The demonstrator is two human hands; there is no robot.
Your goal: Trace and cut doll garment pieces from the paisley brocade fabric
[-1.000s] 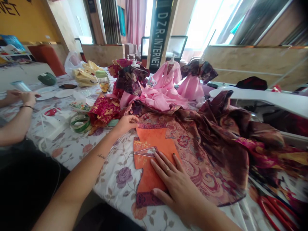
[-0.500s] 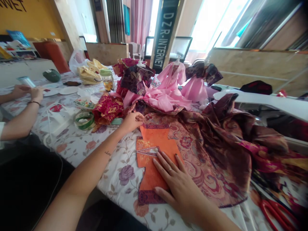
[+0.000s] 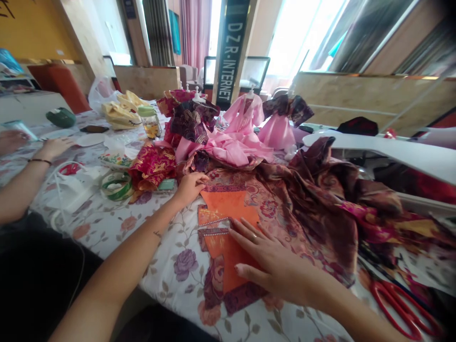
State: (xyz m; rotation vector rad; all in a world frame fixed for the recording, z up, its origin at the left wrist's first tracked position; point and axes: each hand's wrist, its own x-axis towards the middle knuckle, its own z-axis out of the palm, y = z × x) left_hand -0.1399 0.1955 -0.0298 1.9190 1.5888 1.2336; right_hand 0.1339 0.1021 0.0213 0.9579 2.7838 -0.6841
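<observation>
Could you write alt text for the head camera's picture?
A person's bare right hand lies over a bead-trimmed orange cloth garment piece, bare left hand at its far corner. Nearby: maroon patterned fabric, red-handled scissors, pink cloth dresses.

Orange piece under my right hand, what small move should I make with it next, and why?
I'd probably slide your right hand slightly left, easing the near end of the orange piece over the patterned cloth showing past its left edge: that end sits askew to the far one, and the beaded edges stand apart.

Orange pc (image 3: 231,263): nr end shifted R.
</observation>
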